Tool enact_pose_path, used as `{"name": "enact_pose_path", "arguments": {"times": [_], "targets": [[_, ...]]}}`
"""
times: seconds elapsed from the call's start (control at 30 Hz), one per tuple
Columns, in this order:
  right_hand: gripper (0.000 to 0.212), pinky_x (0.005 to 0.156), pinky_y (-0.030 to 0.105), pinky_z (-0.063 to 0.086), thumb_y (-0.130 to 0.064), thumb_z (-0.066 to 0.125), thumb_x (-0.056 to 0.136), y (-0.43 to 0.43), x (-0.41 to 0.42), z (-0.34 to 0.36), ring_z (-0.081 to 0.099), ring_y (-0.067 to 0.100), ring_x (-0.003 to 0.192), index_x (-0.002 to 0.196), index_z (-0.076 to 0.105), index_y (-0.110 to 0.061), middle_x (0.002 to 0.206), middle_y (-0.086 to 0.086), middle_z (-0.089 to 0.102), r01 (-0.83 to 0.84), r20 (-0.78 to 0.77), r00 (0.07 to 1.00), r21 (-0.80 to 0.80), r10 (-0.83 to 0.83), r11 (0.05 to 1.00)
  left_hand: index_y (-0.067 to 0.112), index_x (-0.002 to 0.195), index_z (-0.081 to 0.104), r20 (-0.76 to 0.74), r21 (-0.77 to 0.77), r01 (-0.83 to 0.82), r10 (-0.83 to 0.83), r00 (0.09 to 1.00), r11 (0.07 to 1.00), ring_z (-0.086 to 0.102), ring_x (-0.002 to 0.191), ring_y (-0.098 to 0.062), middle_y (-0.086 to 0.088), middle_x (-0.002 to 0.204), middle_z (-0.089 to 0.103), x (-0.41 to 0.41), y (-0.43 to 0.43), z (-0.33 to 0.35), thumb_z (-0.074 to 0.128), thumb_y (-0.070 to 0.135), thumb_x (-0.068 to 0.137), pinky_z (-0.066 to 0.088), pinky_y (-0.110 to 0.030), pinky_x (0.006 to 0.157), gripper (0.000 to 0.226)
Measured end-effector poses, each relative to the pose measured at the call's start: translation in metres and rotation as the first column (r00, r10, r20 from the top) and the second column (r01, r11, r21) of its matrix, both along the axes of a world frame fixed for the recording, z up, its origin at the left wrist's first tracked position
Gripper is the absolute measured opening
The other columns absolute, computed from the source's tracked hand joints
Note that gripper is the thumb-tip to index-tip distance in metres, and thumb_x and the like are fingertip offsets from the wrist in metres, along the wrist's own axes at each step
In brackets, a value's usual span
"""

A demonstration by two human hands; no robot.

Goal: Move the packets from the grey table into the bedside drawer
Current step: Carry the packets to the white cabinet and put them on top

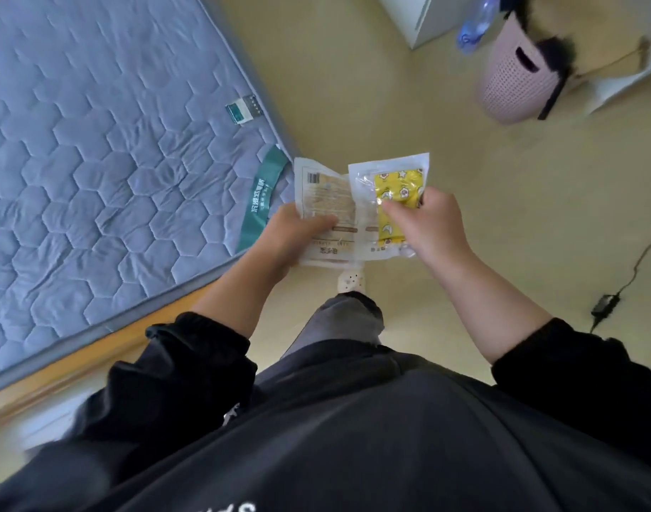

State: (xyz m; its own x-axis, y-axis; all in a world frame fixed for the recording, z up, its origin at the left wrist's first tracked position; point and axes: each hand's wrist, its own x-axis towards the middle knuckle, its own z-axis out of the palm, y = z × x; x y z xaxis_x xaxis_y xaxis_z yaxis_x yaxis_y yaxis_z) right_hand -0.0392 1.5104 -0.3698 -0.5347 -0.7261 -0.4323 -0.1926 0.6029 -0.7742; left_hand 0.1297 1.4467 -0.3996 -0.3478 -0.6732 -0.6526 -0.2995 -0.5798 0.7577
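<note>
The person stands looking down, with both forearms stretched forward out of pushed-up black sleeves (194,349). The left hand (298,234) grips a flat beige-and-white plastic packet with a printed barcode (324,194): the thumb lies across its front near the lower middle, and the other fingers are hidden behind it. The right hand (427,223) grips a flat white-edged clear plastic packet with a yellow patterned pouch inside (394,182). Its thumb presses on the yellow part, and its fingers curl round the packet's right edge. The two packets are held side by side in the air in front of the body. The clear one overlaps the right edge of the beige one, so they touch along that seam. Both are upright to the camera, with their printed faces towards it.

Under the packets lies a pale yellowish floor (353,86). Just below them a foot in a white perforated clog (350,280) shows at the end of a grey trouser leg (350,319). To the left is a grey-blue mattress quilted in hexagons (95,160) on a light wooden bed frame (132,338), with a teal fabric band (259,201) across its near corner, close to the beige packet. At upper right a pink perforated plastic basket (508,86) stands near a white cabinet (423,16). A black power adapter with its cable (604,303) lies on the floor at the right edge
</note>
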Motion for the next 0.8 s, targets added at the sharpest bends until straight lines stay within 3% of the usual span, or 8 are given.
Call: {"name": "enact_pose_path", "arguments": {"times": [0.37,0.47,0.6,0.8], "targets": [[0.023,0.04,0.02,0.022,-0.018,0.065,0.079,-0.245,-0.121,0.013,0.031,0.014,0.059,0.069,0.045,-0.013,0.062,0.003,0.034,-0.303,-0.02,0.953,0.03,0.304,0.953,0.02,0.093,0.065,0.023,0.036,-0.349,0.349,0.937,0.936,0.072,0.081,-0.016,-0.001,0.09,0.073,-0.1,-0.184,0.012,0.062,0.008,0.09,0.058,-0.032,0.075,0.012],[0.022,0.047,0.019,0.033,-0.02,0.066,0.079,-0.318,-0.157,0.006,0.04,0.014,0.059,0.07,0.053,-0.004,0.065,0.005,0.042,-0.357,0.01,0.934,0.023,0.357,0.934,0.018,0.095,0.066,-0.005,0.039,-0.444,0.445,0.896,0.895,0.072,0.087,-0.02,-0.004,0.095,0.074,-0.132,-0.241,0.008,0.062,0.007,0.09,0.058,-0.037,0.079,0.014],[0.03,0.055,0.031,0.044,-0.021,0.066,0.078,-0.435,-0.217,0.001,0.048,0.016,0.061,0.083,0.059,0.008,0.068,0.006,0.049,-0.429,0.021,0.903,-0.012,0.43,0.903,0.017,0.1,0.067,-0.014,0.012,-0.539,0.539,0.842,0.842,0.072,0.09,-0.021,-0.005,0.099,0.074,-0.192,-0.333,0.009,0.063,0.009,0.09,0.058,-0.038,0.082,0.014],[0.032,0.055,0.032,0.045,-0.021,0.067,0.077,-0.595,-0.288,0.028,0.045,0.015,0.062,0.084,0.06,0.009,0.068,0.007,0.047,-0.545,-0.028,0.839,-0.016,0.544,0.838,0.018,0.102,0.065,-0.029,0.004,-0.601,0.601,0.799,0.799,0.072,0.081,-0.012,0.002,0.092,0.073,-0.275,-0.46,0.039,0.061,0.009,0.092,0.058,-0.024,0.066,0.014]]}}
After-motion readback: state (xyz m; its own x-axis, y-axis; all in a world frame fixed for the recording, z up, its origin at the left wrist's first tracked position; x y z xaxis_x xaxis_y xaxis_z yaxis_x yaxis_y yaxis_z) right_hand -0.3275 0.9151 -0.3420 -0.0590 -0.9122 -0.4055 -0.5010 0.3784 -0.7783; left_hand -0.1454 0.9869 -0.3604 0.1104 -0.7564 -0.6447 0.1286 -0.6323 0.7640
